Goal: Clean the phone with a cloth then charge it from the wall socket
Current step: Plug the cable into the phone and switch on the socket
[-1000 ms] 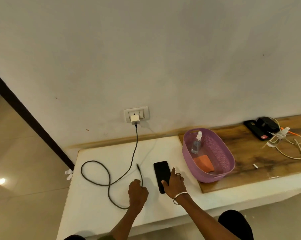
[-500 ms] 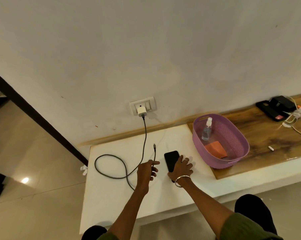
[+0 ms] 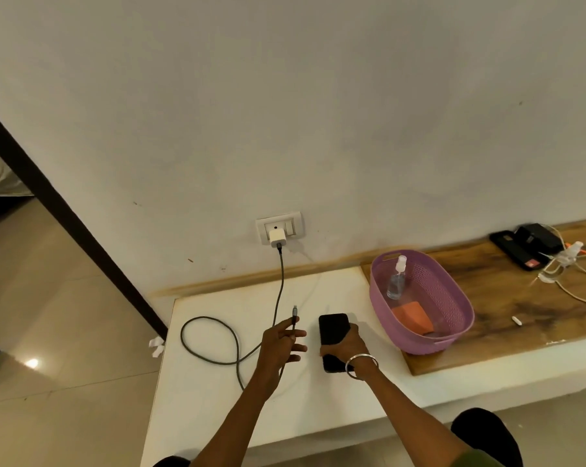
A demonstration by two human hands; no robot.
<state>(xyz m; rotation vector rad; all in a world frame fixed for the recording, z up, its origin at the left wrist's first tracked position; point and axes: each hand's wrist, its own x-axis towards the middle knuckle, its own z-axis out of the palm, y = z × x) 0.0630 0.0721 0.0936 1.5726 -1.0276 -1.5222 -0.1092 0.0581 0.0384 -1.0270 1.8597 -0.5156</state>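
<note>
A black phone (image 3: 333,328) lies screen up on the white counter (image 3: 210,392), and my right hand (image 3: 347,348) grips it across the lower half. My left hand (image 3: 279,342) pinches the dark charging cable (image 3: 207,335) just below its plug end (image 3: 295,312), which points up and away, left of the phone. The cable loops over the counter and runs up to a white adapter (image 3: 277,238) plugged into the wall socket (image 3: 279,227). An orange cloth (image 3: 414,316) lies inside the purple basket (image 3: 453,335).
A clear spray bottle (image 3: 397,281) stands in the basket, which sits on a wooden board (image 3: 507,298). Black devices (image 3: 524,246) and white cables (image 3: 567,274) lie at the board's far right. The counter's left edge drops to a tiled floor (image 3: 49,332).
My left hand lifted the cable's plug end off the counter and raised it beside the phone. My right hand went from resting on the phone to wrapping around it.
</note>
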